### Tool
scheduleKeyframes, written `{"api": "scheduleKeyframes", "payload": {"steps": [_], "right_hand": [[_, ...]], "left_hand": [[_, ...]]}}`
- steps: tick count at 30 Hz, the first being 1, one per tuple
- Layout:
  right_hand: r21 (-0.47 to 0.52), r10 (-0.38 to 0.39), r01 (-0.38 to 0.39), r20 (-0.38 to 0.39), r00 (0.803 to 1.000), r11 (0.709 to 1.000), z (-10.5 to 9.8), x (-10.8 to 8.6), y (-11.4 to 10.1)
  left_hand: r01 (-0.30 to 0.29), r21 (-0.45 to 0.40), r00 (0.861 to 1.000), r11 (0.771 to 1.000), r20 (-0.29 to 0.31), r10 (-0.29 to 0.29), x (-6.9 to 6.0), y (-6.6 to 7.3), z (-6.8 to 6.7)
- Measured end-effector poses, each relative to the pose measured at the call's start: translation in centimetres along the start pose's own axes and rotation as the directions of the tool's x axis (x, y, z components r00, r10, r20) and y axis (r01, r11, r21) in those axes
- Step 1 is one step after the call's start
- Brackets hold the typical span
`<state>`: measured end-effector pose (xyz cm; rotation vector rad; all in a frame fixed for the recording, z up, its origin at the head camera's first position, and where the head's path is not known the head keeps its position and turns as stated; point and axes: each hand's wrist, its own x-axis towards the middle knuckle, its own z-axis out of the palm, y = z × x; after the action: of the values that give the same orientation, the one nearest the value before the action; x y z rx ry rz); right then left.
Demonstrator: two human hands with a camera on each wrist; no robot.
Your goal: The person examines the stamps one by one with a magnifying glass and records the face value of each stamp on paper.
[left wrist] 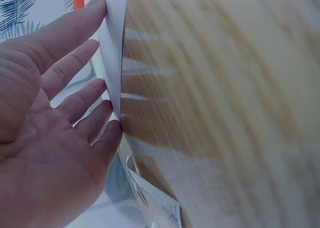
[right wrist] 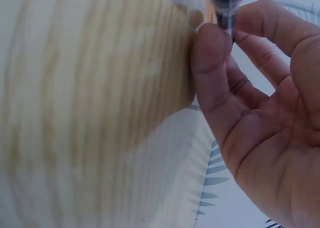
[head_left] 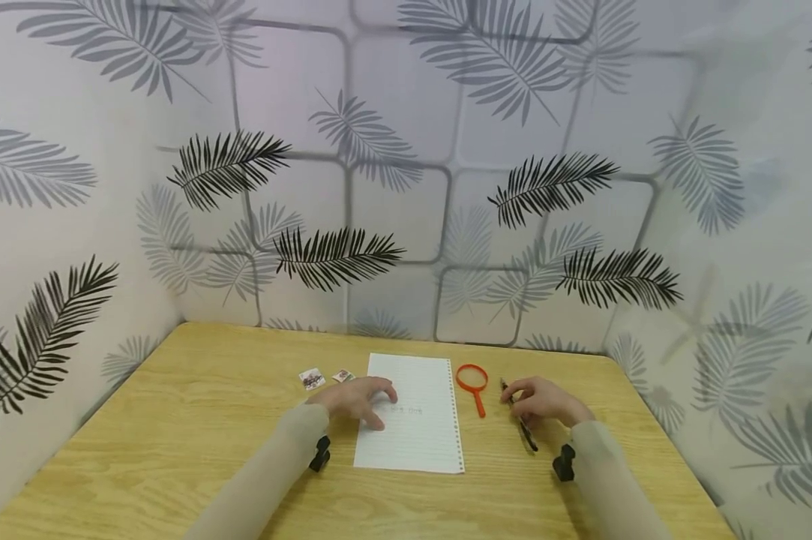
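Note:
A sheet of lined paper [head_left: 412,442] with a punched right edge and faint writing lies on the wooden table. My left hand [head_left: 358,397] rests at its left edge, fingers spread and fairly straight, touching the sheet in the left wrist view. To the right of the paper, my right hand [head_left: 546,401] holds a dark pen [head_left: 528,436] slantwise. In the right wrist view the pen [right wrist: 227,2] is pinched between thumb and fingers, its upper part cut off by the frame. Between paper and right hand lies a red magnifying glass [head_left: 480,405].
Two small printed paper pieces lie left of the sheet: one piece [head_left: 312,378] farther out, the other piece [head_left: 342,376] near my left hand. The table [head_left: 196,420] meets a leaf-patterned wall covering [head_left: 392,300] at the back and sides.

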<state>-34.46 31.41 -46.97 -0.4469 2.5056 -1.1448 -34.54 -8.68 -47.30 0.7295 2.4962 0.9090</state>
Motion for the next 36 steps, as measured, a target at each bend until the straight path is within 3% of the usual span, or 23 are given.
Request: {"api": "scheduleKeyframes", "payload": {"steps": [4, 15, 28, 36], "right_hand": [[0.083, -0.006, 0.004, 0.017, 1.0, 0.997, 0.2, -0.2, 0.2], [0.153, 0.008, 0.001, -0.054, 0.998, 0.988, 0.6, 0.3, 0.2], [0.335, -0.086, 0.085, -0.011, 0.996, 0.938, 2.3, 1.5, -0.9], [0.375, -0.122, 0.112, 0.003, 0.993, 0.92, 3.0, 1.9, -1.7]], "left_hand": [[-0.007, 0.01, 1.0, 1.0, 0.006, 0.007, 0.0, 0.1, 0.0], [0.005, 0.014, 1.0, 1.0, 0.011, -0.005, -0.1, 0.4, -0.3], [0.007, 0.038, 1.0, 0.999, 0.011, -0.008, -0.1, 0.2, 0.0], [0.009, 0.044, 1.0, 0.999, 0.009, -0.01, 0.0, 0.2, -0.1]]}}
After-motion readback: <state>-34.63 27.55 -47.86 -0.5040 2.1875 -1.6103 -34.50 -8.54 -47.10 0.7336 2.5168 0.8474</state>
